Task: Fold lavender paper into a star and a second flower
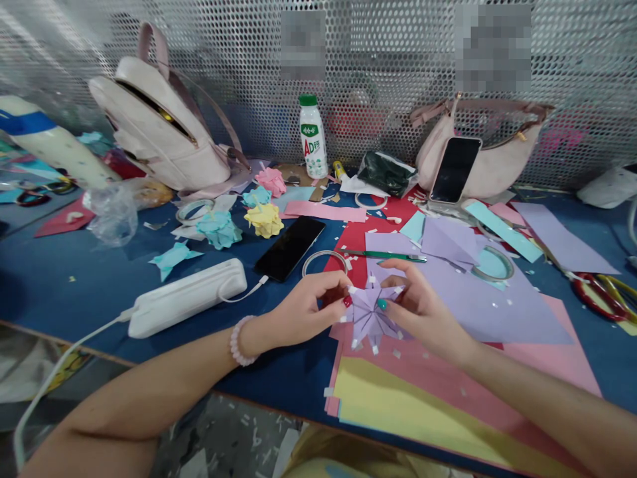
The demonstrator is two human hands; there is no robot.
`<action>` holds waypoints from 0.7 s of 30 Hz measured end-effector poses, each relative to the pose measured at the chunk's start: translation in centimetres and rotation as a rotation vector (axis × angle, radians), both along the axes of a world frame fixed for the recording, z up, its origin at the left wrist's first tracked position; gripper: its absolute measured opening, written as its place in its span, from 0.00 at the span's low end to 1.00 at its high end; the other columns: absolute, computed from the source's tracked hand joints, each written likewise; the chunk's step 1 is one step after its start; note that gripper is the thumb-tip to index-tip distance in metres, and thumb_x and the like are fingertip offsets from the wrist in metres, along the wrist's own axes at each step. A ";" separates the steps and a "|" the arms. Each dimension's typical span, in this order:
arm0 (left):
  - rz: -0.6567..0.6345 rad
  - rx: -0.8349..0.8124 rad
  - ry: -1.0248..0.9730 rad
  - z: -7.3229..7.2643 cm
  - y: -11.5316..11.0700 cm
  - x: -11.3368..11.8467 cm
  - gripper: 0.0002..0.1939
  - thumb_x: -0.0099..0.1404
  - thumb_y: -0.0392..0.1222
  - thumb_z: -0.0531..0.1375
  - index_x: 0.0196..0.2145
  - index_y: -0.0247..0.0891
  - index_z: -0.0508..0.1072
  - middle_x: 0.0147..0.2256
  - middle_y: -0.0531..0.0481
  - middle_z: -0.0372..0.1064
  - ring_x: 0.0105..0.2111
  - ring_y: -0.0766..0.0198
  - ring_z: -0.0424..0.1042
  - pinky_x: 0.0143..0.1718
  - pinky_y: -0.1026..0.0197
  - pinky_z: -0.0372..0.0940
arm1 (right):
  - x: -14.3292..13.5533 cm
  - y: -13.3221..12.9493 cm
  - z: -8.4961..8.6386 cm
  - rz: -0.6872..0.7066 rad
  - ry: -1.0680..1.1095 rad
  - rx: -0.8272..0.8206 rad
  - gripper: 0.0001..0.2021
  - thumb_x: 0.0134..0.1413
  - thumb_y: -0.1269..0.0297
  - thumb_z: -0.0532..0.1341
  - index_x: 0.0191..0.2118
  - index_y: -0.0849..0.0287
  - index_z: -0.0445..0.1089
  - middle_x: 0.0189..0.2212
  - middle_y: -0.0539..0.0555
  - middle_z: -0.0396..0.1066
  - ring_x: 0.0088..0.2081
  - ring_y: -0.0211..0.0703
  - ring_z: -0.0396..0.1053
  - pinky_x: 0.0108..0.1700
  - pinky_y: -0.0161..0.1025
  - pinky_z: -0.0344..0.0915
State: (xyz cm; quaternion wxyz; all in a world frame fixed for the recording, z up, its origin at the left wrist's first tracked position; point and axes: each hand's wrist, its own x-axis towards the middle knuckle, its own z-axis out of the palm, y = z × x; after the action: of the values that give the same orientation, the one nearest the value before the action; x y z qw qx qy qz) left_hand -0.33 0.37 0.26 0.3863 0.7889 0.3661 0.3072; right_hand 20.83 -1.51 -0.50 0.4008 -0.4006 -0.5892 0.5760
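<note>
**Lilac folded-paper star [369, 323] held between two hands**

The left hand [312, 307] pinches the star's left side, thumb and fingers nearly together. The right hand [423, 307] is half-curled, its thumb on the star's face, its fingers around the right side. Small white pieces sit on the star's tips. The star is over the left part of a stack of colored paper sheets [388, 393], near the front edge of the blue bench [283, 370].

Beyond the hands lie a tape ring [324, 253] and a black smartphone [291, 249], cabled to a white power bank [186, 297]. Farther back, a drink bottle [313, 143] stands between a pale backpack [154, 136] and a pink handbag [502, 162].
</note>
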 end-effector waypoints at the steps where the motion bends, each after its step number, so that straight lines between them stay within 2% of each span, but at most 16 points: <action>1: 0.000 0.001 0.000 0.0 0.0 0.0 0.06 0.56 0.36 0.52 0.32 0.36 0.66 0.26 0.54 0.63 0.25 0.68 0.60 0.27 0.67 0.59 | 0.0 0.0 0.0 0.000 -0.004 0.003 0.23 0.50 0.69 0.59 0.52 0.51 0.54 0.35 0.47 0.63 0.21 0.28 0.55 0.20 0.29 0.53; 8: -0.014 0.011 0.025 0.3 0.0 0.2 0.04 0.56 0.35 0.52 0.30 0.36 0.65 0.25 0.55 0.61 0.24 0.69 0.58 0.26 0.68 0.56 | 0.2 -0.2 -0.1 0.020 -0.086 0.065 0.22 0.52 0.70 0.55 0.53 0.52 0.54 0.38 0.49 0.62 0.24 0.30 0.59 0.23 0.31 0.56; 14: -0.029 -0.012 0.048 0.2 0.0 0.2 0.04 0.56 0.36 0.51 0.30 0.36 0.64 0.25 0.56 0.60 0.24 0.69 0.57 0.26 0.67 0.55 | 0.1 -0.1 0.0 0.031 -0.121 0.125 0.19 0.52 0.69 0.54 0.51 0.53 0.55 0.32 0.47 0.62 0.30 0.35 0.63 0.30 0.34 0.60; 21: -0.084 -0.093 0.178 0.1 0.2 0.4 0.03 0.57 0.36 0.51 0.26 0.37 0.60 0.23 0.58 0.54 0.23 0.70 0.53 0.25 0.68 0.51 | 0.0 -0.2 -1.3 0.025 -0.119 0.081 0.18 0.52 0.69 0.54 0.50 0.54 0.56 0.30 0.46 0.62 0.28 0.34 0.61 0.28 0.33 0.58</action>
State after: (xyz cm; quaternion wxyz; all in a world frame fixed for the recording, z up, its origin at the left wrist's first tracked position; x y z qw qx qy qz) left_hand 0.03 0.59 0.38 0.4010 0.8090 0.3793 0.2022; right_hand 20.80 -1.67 -1.81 0.3736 -0.4103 -0.6398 0.5317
